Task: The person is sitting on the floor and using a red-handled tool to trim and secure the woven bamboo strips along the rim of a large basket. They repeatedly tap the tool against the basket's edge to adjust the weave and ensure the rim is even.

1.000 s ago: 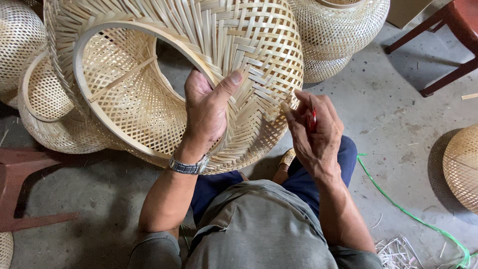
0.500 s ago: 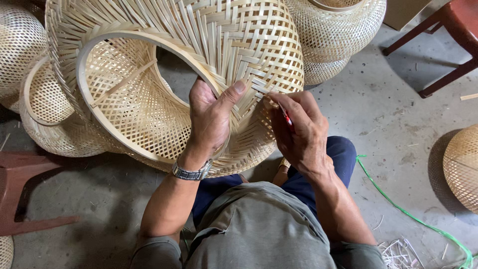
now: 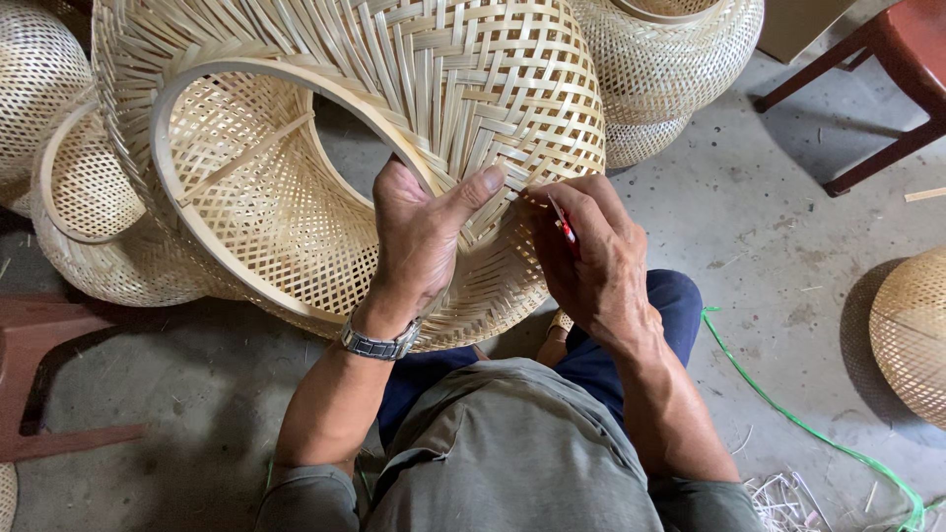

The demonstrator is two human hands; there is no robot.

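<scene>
A large woven bamboo basket (image 3: 463, 89) lies tilted on my lap, its round rim (image 3: 197, 89) facing left and up. My left hand (image 3: 419, 241) grips the rim at its near side, thumb pressed on the outer weave; a metal watch sits on that wrist. My right hand (image 3: 591, 261) is closed on a small red-handled tool (image 3: 563, 225) and holds its tip against the weave just right of my left thumb. The tool's working end is hidden by my fingers.
More woven bamboo baskets crowd the left (image 3: 89, 227) and the back (image 3: 670, 69); another lies at the right edge (image 3: 912, 335). A green strap (image 3: 788, 414) trails over the concrete floor. Red-brown stool legs stand at top right (image 3: 887, 79) and at left (image 3: 39, 374).
The big basket has turned slightly under my hands. My right hand has moved left and up with the red tool, closing in beside my left thumb on the weave.
</scene>
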